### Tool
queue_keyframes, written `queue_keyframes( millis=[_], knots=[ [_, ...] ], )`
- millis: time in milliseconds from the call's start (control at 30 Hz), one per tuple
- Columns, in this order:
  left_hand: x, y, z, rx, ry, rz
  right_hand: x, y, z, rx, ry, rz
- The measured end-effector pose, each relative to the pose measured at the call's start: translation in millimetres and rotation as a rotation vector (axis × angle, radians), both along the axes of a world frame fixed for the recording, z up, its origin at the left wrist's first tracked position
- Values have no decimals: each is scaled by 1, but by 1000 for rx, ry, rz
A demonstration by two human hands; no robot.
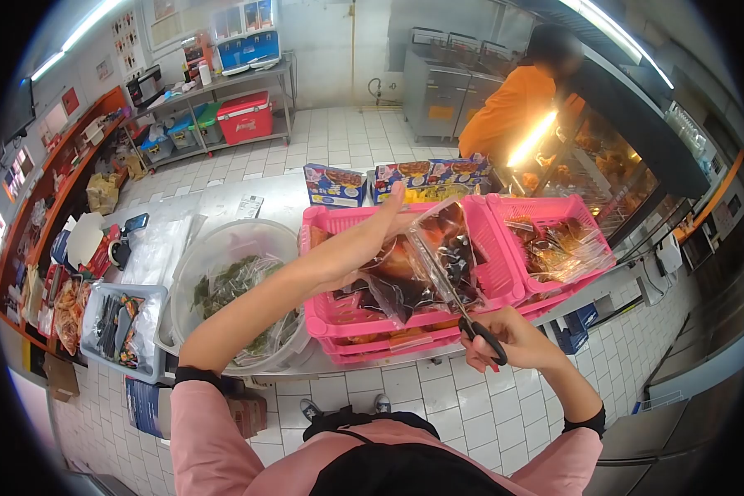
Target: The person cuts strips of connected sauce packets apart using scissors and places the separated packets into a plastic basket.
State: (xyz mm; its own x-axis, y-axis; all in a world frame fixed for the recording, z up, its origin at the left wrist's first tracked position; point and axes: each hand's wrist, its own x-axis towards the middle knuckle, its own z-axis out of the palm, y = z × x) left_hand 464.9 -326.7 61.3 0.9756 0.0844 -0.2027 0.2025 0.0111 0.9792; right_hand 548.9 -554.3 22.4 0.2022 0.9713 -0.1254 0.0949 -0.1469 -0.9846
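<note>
a: locate the work.
b: counter (283,192); left pink basket (380,350); over it, a clear bag (451,233) of dark, glossy food. apparent step: snipping the bag.
a: fingers?
b: right hand (511,339): fingers curled around the handles of the scissors (443,279), blades across the bag. left hand (375,237): at the bag's top; finger pinch cannot be told. next move calls for taut film, left fingers clear of the blades.
a: surroundings?
b: clear bowl (188,255) of greens, below the left forearm; right pink basket (546,205), alongside; blue boxes (335,183), behind. basket rim may limit scissor travel.
</note>
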Motion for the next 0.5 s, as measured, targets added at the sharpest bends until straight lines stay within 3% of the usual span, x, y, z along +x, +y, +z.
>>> queue_keyframes(
  millis=[100,167,300,367,500],
  knots=[
    [3,0,-1,-146,114,3,-3,2,-4,-16,12,-21],
    [14,13,-16,-391,95,-113,-3,2,-3,-25,9,-38],
    [10,6,-9,-364,130,-93,-4,4,-12,8,2,-70],
    [10,-2,-11,-168,218,150,-6,6,-10,22,5,-79],
    [9,-3,-5,-291,178,46,-13,9,3,-87,31,-182]
  ],
)
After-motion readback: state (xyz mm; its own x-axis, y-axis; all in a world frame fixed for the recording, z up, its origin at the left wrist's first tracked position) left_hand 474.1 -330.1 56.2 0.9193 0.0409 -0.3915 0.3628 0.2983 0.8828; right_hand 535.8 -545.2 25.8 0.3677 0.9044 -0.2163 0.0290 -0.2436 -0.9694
